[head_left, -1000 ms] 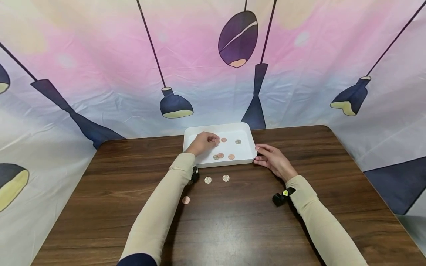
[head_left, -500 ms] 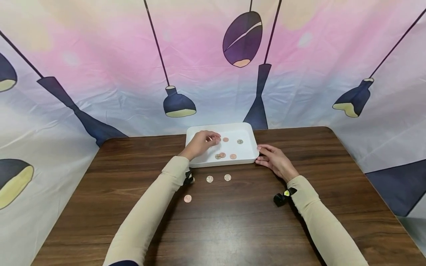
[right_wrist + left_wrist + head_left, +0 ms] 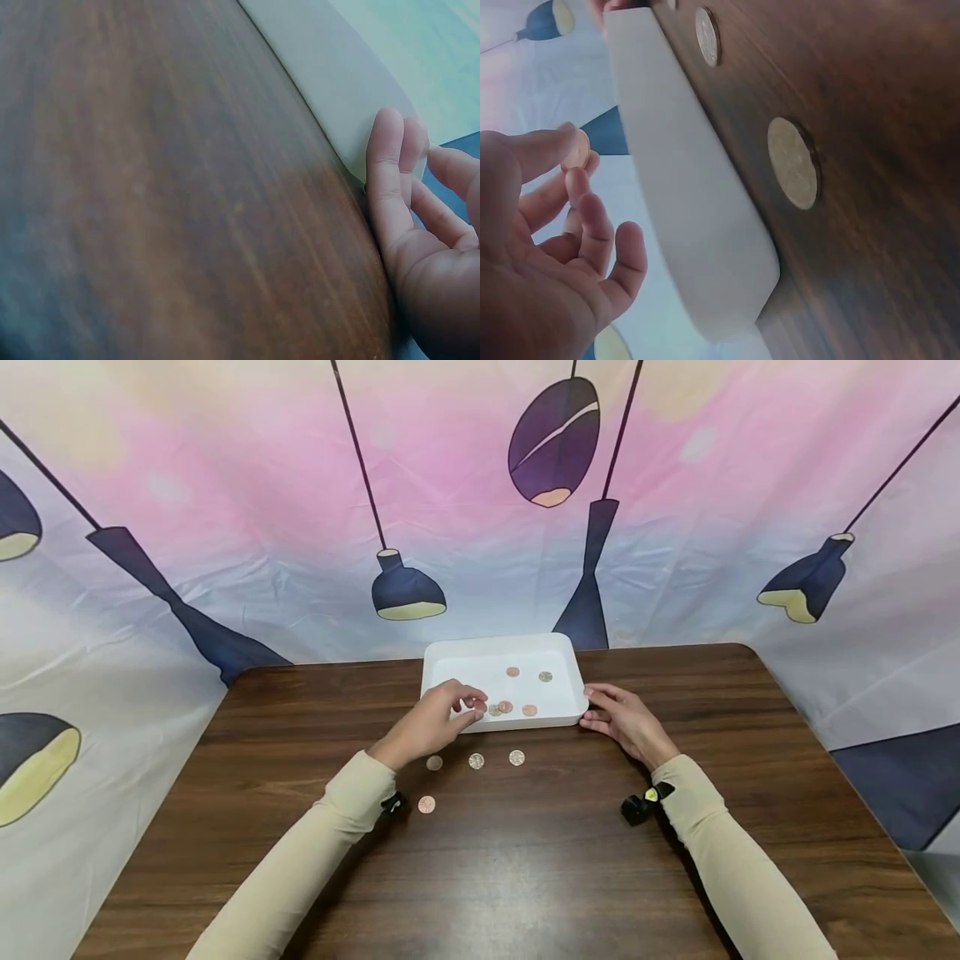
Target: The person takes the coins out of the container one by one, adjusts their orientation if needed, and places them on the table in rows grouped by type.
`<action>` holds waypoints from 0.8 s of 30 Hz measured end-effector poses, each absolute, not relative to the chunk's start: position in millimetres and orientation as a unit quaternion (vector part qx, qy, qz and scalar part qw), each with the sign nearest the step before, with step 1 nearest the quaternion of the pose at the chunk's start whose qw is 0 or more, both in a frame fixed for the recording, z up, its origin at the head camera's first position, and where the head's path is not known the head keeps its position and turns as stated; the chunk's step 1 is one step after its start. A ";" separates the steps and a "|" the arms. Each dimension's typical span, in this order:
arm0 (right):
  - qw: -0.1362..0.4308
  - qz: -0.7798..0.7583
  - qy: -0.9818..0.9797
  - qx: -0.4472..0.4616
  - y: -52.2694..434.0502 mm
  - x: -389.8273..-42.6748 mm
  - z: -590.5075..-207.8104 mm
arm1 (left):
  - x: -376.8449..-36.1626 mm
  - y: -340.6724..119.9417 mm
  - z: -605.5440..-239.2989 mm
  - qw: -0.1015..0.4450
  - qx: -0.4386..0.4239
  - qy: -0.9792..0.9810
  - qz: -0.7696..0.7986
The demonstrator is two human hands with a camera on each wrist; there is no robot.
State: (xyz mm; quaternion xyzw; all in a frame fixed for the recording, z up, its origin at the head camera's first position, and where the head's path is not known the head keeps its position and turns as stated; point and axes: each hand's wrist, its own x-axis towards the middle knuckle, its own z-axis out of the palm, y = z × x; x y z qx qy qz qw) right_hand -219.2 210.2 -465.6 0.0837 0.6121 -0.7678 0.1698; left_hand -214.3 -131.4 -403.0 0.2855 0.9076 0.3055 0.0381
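My left hand (image 3: 431, 722) pinches a copper-coloured coin (image 3: 578, 150) between thumb and fingertips, over the front left part of a white tray (image 3: 480, 652). The other fingers of this hand curl loosely in the left wrist view. At the tray's front right corner, my right hand (image 3: 626, 722) grips the wall, with fingertips (image 3: 386, 131) against the outside. Inside the tray lie a silver coin (image 3: 545, 677), a copper coin (image 3: 512, 672) behind, another copper coin (image 3: 529, 710) in front, and two overlapping coins (image 3: 506, 707).
On the dark wooden table (image 3: 525, 860), several coins lie in front of the tray, among them a silver-toned coin (image 3: 476, 761) and a copper coin (image 3: 426, 804) nearer to me. A printed cloth (image 3: 300, 527) hangs right behind the table's back edge.
My left hand has drawn back from the tray's middle toward its front left edge, holding the coin. A table coin hidden by my left wrist now shows. The right hand stays at the corner.
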 end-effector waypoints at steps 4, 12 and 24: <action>0.170 -0.765 0.615 0.087 209.8 -220.3 -463.4 | -200.8 -142.5 -397.2 0.032 0.276 0.901 0.333; 0.172 -0.766 0.612 0.090 209.7 -219.6 -464.7 | -175.4 -155.2 -398.2 0.080 0.265 0.883 0.379; 0.172 -0.772 0.606 0.090 209.6 -220.0 -463.7 | -155.7 -157.0 -415.9 0.123 0.317 0.866 0.368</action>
